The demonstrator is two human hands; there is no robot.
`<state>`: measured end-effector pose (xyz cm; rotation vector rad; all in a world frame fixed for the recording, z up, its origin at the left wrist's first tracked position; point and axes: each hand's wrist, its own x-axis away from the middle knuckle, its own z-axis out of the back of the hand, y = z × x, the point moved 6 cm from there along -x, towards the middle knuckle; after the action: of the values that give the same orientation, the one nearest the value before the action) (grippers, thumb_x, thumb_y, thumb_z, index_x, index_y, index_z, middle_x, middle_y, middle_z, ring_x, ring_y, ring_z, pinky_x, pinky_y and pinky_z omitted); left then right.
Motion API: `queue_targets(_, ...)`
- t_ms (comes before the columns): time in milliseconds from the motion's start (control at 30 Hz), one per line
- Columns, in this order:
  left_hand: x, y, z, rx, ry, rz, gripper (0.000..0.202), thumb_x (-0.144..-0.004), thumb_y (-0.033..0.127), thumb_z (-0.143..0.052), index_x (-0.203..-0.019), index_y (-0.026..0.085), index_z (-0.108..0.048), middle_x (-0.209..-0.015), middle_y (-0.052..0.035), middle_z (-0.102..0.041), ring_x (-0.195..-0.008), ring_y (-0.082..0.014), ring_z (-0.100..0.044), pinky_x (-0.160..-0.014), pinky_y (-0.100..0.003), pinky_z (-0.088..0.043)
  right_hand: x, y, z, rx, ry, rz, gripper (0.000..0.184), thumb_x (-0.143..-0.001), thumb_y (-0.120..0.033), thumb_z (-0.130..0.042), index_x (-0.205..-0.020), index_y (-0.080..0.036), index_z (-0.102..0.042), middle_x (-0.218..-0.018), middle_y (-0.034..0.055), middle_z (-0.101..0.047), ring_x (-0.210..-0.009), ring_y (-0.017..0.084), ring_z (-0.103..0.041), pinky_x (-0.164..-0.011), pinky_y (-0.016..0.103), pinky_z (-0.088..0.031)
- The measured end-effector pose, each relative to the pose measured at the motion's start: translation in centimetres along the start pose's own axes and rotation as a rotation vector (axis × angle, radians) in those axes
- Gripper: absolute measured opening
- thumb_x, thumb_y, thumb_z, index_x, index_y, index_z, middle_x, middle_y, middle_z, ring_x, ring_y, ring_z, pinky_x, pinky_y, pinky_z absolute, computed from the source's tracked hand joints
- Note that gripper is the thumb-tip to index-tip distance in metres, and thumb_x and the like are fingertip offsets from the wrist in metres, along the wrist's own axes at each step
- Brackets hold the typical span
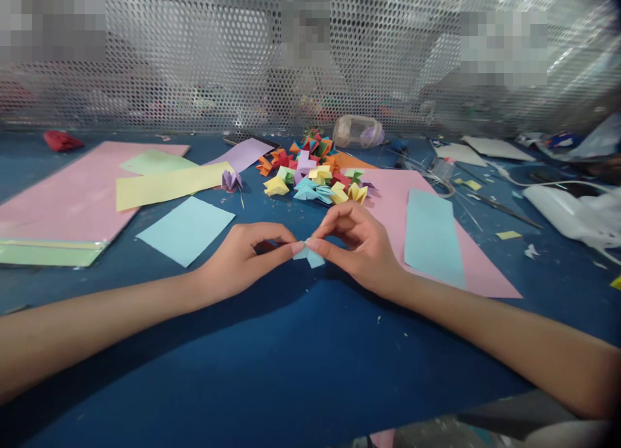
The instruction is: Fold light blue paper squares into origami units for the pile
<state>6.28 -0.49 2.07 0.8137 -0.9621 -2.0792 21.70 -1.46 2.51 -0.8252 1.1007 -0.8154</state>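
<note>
Pale-blue paper, creased into a small folded piece [313, 258], sits between the fingertips of both hands in the head view, just above the bare near part of the blue counter [272, 364]. The left hand [245, 260] pinches it narrowly between thumb and forefinger from one side; the right hand [363, 247] meets it with a similar close pinch, the two thumb tips nearly touching over the paper. Just beyond lies a pile of multicoloured origami pieces [305, 163], with a lavender origami piece [231, 180] apart to its left. A light-blue square sheet [187, 231] rests near the left hand, a yellow paper strip [169, 188] behind it; a light-blue rectangular sheet [431, 234] overlaps a pink sheet [485, 277] by the right forearm. Judging by the grip, shaping or creasing this piece is the step in hand, and the next move seems to call for steady, light fingertip pressure, lest the small flaps slip or crumple.
</note>
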Motion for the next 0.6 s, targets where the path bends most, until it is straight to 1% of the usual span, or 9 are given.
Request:
queue_targets(67, -0.1, -0.4, 0.3, 0.039, 0.037, 0.047, 0.025, -0.087, 0.036, -0.057, -0.073, 0.017, -0.063, -0.066, 0.0046, -0.057, -0.057, -0.0058, -0.046, -0.054, -0.016, -0.036, -0.1, 0.3, -0.1, -0.025, -0.019, -0.045, 0.028, -0.076, -0.023, -0.071, -0.095, -0.022, -0.05, -0.077, -0.0029, -0.061, -0.077, 0.012, -0.063, -0.074, 0.027, -0.053)
queue_targets(133, -0.2, -0.7, 0.5, 0.082, 0.076, 0.09, 0.026, -0.086, 0.038, -0.058, -0.072, 0.016, -0.062, -0.064, 0.005, -0.055, -0.055, -0.0054, -0.043, -0.053, -0.016, -0.035, -0.2, 0.6, -0.2, -0.028, -0.041, -0.082, 0.034, -0.075, -0.025, -0.072, -0.1, -0.022, -0.05, -0.084, -0.0017, -0.063, -0.081, 0.012, -0.064, -0.077, 0.028, -0.053)
queue_targets(233, -0.4, -1.3, 0.6, 0.14, 0.107, 0.14, 0.027, -0.085, 0.04, -0.06, -0.072, 0.016, -0.063, -0.064, 0.0044, -0.056, -0.058, -0.0063, -0.046, -0.054, -0.016, -0.036, -0.2, 1.0, 0.0, -0.02, -0.023, -0.129, 0.039, -0.073, -0.026, -0.074, -0.104, -0.023, -0.05, -0.087, -0.0012, -0.064, -0.079, 0.012, -0.065, -0.076, 0.028, -0.053)
queue_targets(300, -0.5, -1.5, 0.5, 0.172, 0.095, 0.155, 0.028, -0.084, 0.041, -0.061, -0.073, 0.016, -0.063, -0.066, 0.0033, -0.058, -0.062, -0.0075, -0.05, -0.056, -0.016, -0.037, -0.2, 1.2, 0.3, -0.024, 0.022, -0.149, 0.038, -0.073, -0.027, -0.073, -0.103, -0.023, -0.05, -0.085, -0.0014, -0.065, -0.077, 0.012, -0.065, -0.074, 0.028, -0.053)
queue_targets(367, -0.5, -1.5, 0.2, 0.191, 0.061, 0.163, 0.027, -0.084, 0.041, -0.061, -0.074, 0.016, -0.063, -0.069, 0.0026, -0.059, -0.065, -0.0082, -0.051, -0.058, -0.016, -0.038, -0.3, 1.3, 0.5, -0.021, 0.04, -0.151, 0.037, -0.074, -0.027, -0.073, -0.103, -0.023, -0.05, -0.083, -0.0014, -0.065, -0.076, 0.013, -0.065, -0.073, 0.028, -0.053)
queue_targets(400, -0.5, -1.5, 0.1, 0.197, 0.04, 0.167, 0.027, -0.084, 0.041, -0.061, -0.076, 0.016, -0.062, -0.07, 0.0026, -0.059, -0.065, -0.0081, -0.051, -0.058, -0.016, -0.039, -0.3, 1.2, 0.5, -0.016, 0.027, -0.149, 0.037, -0.073, -0.026, -0.073, -0.103, -0.022, -0.051, -0.082, -0.0015, -0.066, -0.076, 0.013, -0.066, -0.072, 0.028, -0.053)
queue_targets(500, -0.4, -1.4, -0.2, 0.199, -0.008, 0.17, 0.024, -0.084, 0.04, -0.061, -0.08, 0.016, -0.062, -0.071, 0.0032, -0.057, -0.063, -0.0072, -0.048, -0.056, -0.016, -0.037, -0.3, 1.1, -0.1, -0.012, -0.068, -0.151, 0.038, -0.072, -0.023, -0.074, -0.102, -0.022, -0.051, -0.078, -0.0022, -0.066, -0.072, 0.013, -0.065, -0.07, 0.027, -0.052)
queue_targets(600, -0.3, -1.2, -0.2, 0.156, -0.003, 0.142, 0.024, -0.086, 0.038, -0.058, -0.076, 0.016, -0.061, -0.065, 0.0047, -0.052, -0.057, -0.0057, -0.042, -0.051, -0.016, -0.033, -0.2, 1.2, -0.5, -0.035, -0.122, -0.186, 0.039, -0.071, -0.023, -0.075, -0.103, -0.022, -0.051, -0.077, -0.0025, -0.067, -0.07, 0.012, -0.066, -0.068, 0.026, -0.051)
